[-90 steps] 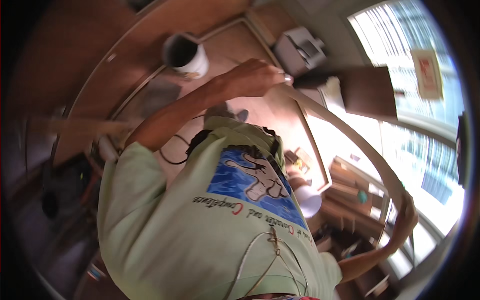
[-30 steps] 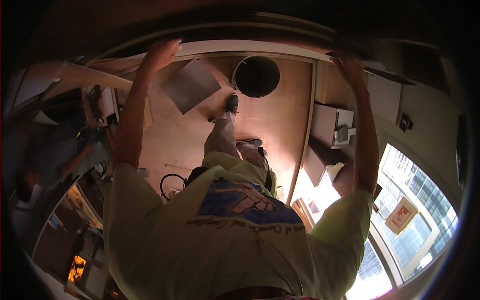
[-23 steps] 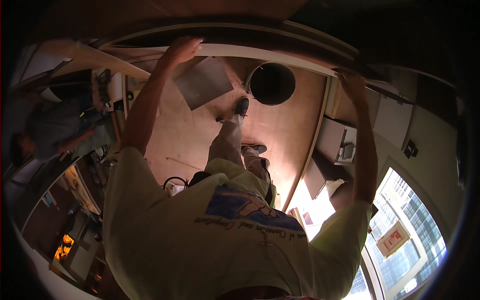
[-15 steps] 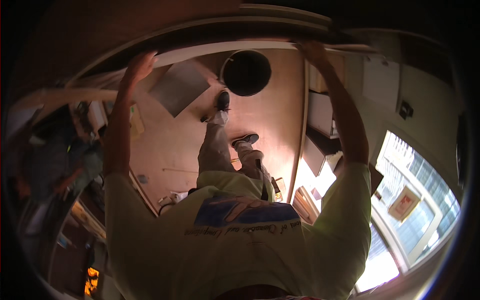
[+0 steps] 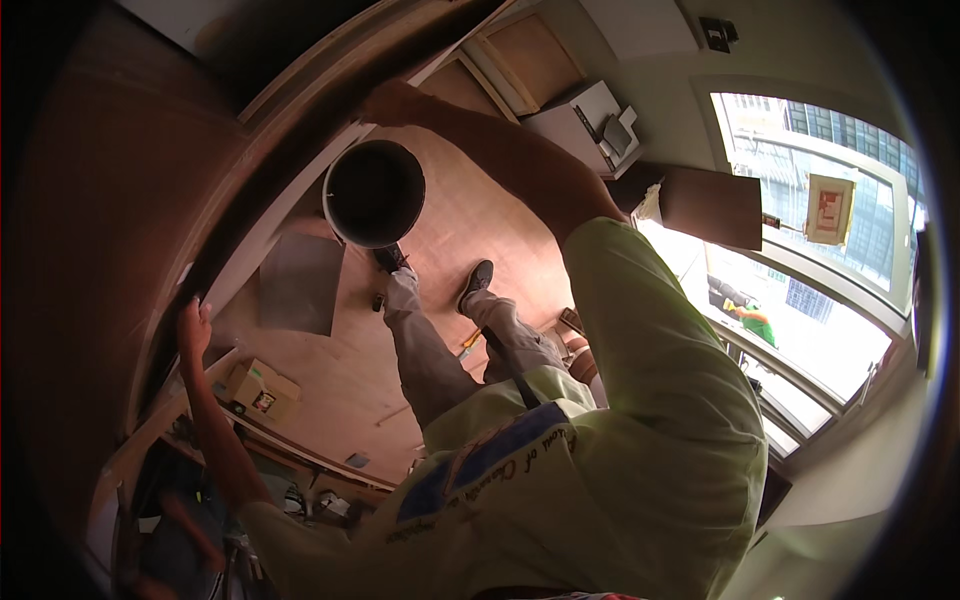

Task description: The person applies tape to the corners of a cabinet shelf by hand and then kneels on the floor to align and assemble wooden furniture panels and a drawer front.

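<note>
A long board (image 5: pixel 270 232) with a pale edge runs slantwise in front of me, from lower left to upper right. My left hand (image 5: pixel 195 328) is closed on its lower-left stretch, thumb showing and the other fingertips hidden behind the edge. Farther up and to the right, my right hand (image 5: pixel 393 104) grips the same board; its fingers are dark and partly hidden. Beyond the board spreads a large brown panel (image 5: pixel 80 240), whose join with the board I cannot make out. Below my right hand, a dark round bucket-like container (image 5: pixel 375 195) appears over the floor.
A grey sheet (image 5: pixel 302 284) and an open cardboard box (image 5: pixel 262 390) lie on the wooden floor (image 5: pixel 360 350). Another person's arm (image 5: pixel 195 530) shows at lower left, among cluttered shelves. Cabinets (image 5: pixel 590 125) and a bright window (image 5: pixel 820 180) stand to the right; outside is a person in green (image 5: pixel 757 322).
My view has swung round, so the board now slants instead of crossing the top. My left hand now appears lower, my right hand farther left. Both stay on the board.
</note>
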A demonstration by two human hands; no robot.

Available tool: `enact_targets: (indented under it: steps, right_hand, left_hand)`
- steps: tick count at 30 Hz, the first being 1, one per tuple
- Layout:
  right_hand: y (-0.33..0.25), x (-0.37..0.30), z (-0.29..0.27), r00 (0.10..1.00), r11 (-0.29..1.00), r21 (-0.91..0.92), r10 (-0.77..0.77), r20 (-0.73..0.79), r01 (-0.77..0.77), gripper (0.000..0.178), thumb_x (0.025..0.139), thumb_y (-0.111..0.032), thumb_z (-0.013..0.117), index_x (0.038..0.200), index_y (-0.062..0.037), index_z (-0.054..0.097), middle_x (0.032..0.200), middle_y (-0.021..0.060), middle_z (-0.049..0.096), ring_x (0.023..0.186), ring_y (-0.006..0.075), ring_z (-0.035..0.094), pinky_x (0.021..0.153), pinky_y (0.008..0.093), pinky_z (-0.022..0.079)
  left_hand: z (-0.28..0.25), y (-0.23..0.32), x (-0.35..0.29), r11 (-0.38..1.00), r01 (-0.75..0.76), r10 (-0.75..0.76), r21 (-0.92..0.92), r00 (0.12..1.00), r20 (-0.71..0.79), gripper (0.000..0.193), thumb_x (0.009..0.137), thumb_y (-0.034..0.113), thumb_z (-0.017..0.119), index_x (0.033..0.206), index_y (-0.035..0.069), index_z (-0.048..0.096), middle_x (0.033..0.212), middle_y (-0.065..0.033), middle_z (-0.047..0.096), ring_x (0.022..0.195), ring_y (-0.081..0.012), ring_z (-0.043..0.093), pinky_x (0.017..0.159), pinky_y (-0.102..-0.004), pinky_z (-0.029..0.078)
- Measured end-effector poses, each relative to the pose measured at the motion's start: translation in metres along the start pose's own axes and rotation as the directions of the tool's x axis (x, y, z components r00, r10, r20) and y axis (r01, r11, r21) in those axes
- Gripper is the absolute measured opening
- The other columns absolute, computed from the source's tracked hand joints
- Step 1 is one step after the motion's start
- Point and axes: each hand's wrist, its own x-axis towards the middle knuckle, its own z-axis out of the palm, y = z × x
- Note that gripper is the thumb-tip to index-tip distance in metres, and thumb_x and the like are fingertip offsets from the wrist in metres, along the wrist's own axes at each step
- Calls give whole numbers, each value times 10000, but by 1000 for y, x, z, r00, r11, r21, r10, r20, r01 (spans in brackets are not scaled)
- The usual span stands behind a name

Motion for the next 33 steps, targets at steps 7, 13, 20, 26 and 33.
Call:
enact_targets:
  steps: [7, 13, 20, 26, 33]
  right_hand:
    - [-12, 23, 40, 999, 983, 183, -15, -39, 22, 193, 870, -302, 572, 987, -222, 703, 936, 86, 704, 921, 301, 677, 743, 446, 540]
    - [-11, 42, 75, 997, 982, 184, -30, -74, 43, 181, 846, -334, 615, 954, -216, 700, 888, 97, 702, 887, 315, 685, 715, 450, 545]
    - [-22, 56, 76, 999, 990, 139, -6, 32, 2, 188, 842, -353, 626, 961, -223, 692, 912, 84, 704, 890, 310, 688, 706, 451, 552]
    - [-17, 66, 120, 999, 992, 121, -32, 37, 28, 158, 869, -290, 596, 987, -246, 691, 938, 77, 701, 923, 306, 681, 728, 438, 555]
    - [-26, 47, 88, 990, 972, 226, 30, 137, -61, 177, 883, -315, 562, 990, -249, 687, 931, 61, 698, 943, 299, 673, 744, 445, 547]
  left_hand:
    - [16, -23, 10, 999, 1, -3, 32, 999, 48, 388, 926, 253, 548, 1124, -80, 567, 1056, -335, 588, 1029, -475, 555, 865, -493, 457]
    - [34, -41, 27, 1000, 30, -31, 7, 991, 129, 439, 928, 277, 545, 1165, -93, 553, 1095, -332, 585, 1065, -466, 552, 898, -479, 452]
    - [67, -77, 36, 999, 10, -13, 39, 996, 85, 465, 934, 288, 540, 1195, -97, 544, 1118, -327, 584, 1071, -458, 561, 911, -472, 455]
    - [76, -66, 51, 995, 73, -83, 71, 985, 149, 461, 939, 291, 532, 1191, -94, 548, 1104, -318, 595, 1066, -457, 561, 913, -474, 454]
    - [95, -67, 56, 994, 86, -93, 62, 988, 122, 405, 942, 270, 522, 1164, -66, 566, 1056, -311, 607, 1018, -459, 572, 873, -497, 457]
